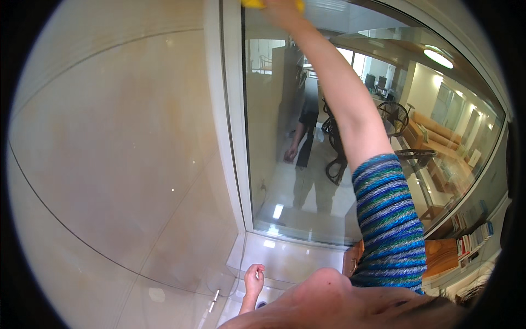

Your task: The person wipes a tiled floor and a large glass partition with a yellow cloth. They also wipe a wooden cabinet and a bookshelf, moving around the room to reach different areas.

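My right arm stretches up across a large glass pane (279,181), its striped knit sleeve ending near the elbow. At the top edge, my right hand (283,10) presses a yellow cloth (252,3) against the upper part of the pane; both are partly cut off by the picture's rim. Low in the view hangs my left hand (254,279), its fingers loosely curled and nothing visible in them. It is nearest the pale wall's lower corner. A white frame (236,123) borders the glass on the left.
Beige tiled wall (115,123) fills the left side. Through or in the glass appear wicker chairs (392,117), a tan sofa (439,135) and a person's reflection. A wooden cabinet (441,257) and several books (472,244) stand at lower right. Part of a face covers the bottom.
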A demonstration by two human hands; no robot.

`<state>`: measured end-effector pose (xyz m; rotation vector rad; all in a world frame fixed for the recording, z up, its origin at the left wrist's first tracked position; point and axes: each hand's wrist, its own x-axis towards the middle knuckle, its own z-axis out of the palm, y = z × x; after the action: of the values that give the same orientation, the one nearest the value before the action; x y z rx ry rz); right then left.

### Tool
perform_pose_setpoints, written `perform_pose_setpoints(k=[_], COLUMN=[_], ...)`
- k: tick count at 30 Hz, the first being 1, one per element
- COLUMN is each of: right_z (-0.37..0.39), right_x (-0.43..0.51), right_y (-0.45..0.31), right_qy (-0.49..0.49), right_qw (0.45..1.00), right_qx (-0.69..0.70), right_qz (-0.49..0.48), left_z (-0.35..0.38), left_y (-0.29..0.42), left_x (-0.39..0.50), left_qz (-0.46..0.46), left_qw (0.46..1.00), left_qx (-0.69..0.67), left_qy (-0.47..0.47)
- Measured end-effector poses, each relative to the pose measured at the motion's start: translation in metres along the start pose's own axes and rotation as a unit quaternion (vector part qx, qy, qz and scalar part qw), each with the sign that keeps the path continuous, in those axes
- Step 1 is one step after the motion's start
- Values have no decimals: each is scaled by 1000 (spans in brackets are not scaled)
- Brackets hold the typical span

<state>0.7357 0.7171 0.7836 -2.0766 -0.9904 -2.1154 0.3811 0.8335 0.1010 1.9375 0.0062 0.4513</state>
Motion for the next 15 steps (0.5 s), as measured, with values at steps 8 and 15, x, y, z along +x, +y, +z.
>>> perform_pose_setpoints(k=[8,15], right_z=[-25,-231], right_x=[-5,-131], right_y=[76,225], right_qy=[66,152], right_qw=[978,959], right_qx=[-20,-229], right_qz=[-198,71], left_z=[42,43], left_y=[22,28], left_x=[48,83], left_qz=[80,83], left_qw=[991,988], left_qx=[-19,-34], left_qy=[-108,-127])
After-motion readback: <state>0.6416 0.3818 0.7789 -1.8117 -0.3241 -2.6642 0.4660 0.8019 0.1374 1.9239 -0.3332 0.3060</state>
